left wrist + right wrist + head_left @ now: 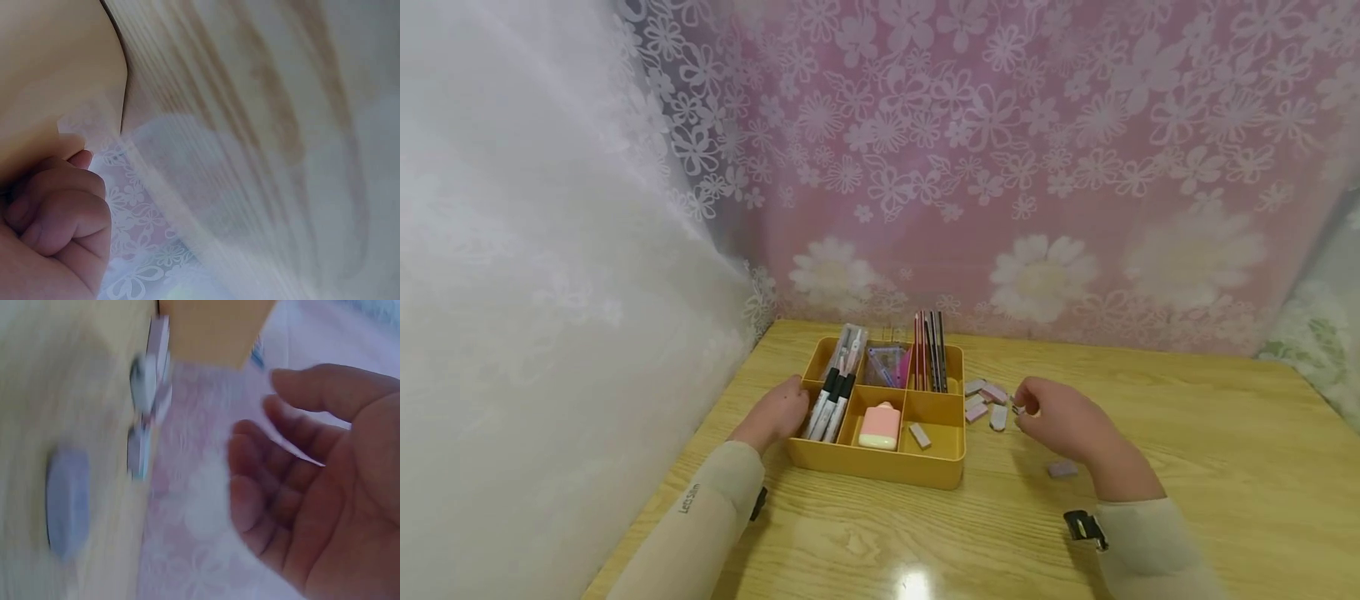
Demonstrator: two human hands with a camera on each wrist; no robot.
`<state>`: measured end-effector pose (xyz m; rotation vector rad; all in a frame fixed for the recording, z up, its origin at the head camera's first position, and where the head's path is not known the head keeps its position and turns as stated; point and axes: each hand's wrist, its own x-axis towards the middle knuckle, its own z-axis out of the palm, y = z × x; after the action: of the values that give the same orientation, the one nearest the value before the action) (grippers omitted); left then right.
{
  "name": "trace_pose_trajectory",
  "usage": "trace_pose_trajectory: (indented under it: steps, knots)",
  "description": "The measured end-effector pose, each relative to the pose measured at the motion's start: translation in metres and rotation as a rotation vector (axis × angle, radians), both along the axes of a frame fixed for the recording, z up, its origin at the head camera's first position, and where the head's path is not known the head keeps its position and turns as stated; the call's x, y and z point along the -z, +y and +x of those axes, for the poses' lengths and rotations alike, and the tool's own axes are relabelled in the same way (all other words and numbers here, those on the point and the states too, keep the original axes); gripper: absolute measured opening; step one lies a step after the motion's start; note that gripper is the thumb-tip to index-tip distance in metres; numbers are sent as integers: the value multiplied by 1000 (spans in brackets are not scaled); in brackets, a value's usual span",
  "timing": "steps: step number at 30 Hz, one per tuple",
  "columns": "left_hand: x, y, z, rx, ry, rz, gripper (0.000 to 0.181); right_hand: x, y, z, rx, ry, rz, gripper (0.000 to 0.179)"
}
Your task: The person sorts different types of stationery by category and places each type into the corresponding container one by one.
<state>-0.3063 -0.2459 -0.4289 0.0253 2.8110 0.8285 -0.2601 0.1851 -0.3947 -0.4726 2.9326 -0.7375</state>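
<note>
A yellow desk organizer with several compartments stands on the wooden table. My left hand grips its left wall; in the left wrist view, curled fingers lie against the yellow side. Right of the organizer lie several small erasers, pale pink and white. My right hand is above the table just right of them, fingers loosely bent, thumb apart. The right wrist view shows nothing in that hand. A separate eraser lies nearer me, below the right hand. One eraser sits in the front right compartment.
The organizer holds black-capped markers, a pink and cream bottle-shaped item, upright pencils, a clear pouch with white pens and a clear case with purple items. Flowered pink cloth hangs behind; white cloth hangs left.
</note>
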Motion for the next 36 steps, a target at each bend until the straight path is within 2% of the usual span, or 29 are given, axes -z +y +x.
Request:
trace_pose_trajectory:
  steps: [6, 8, 11, 13, 15, 19, 22, 26, 36]
  knots:
    - [0, 0, 1, 20, 16, -18, 56, 8, 31, 0, -30, -169, 60, 11]
    - [0, 0, 1, 17, 15, -19, 56, 11, 36, 1, -24, -259, 42, 9]
    - [1, -1, 1, 0, 6, -12, 57, 13, 38, 3, -5, -377, -4, 15]
    - [1, -1, 1, -10, 1, -2, 57, 14, 38, 3, 5, -430, -23, 17]
    - [0, 0, 1, -11, 2, 1, 58, 16, 37, 3, -12, -429, 1, 19]
    - [0, 1, 1, -2, 9, -7, 57, 20, 37, 2, -59, -372, 87, 19]
    - [0, 2, 1, 9, 15, -20, 56, 24, 36, 1, -65, -363, 107, 15]
    - [0, 2, 1, 14, 16, -25, 57, 26, 34, 0, -64, -347, 94, 11]
    - [0, 1, 0, 8, 8, -22, 57, 22, 28, -5, -84, -203, 36, 9]
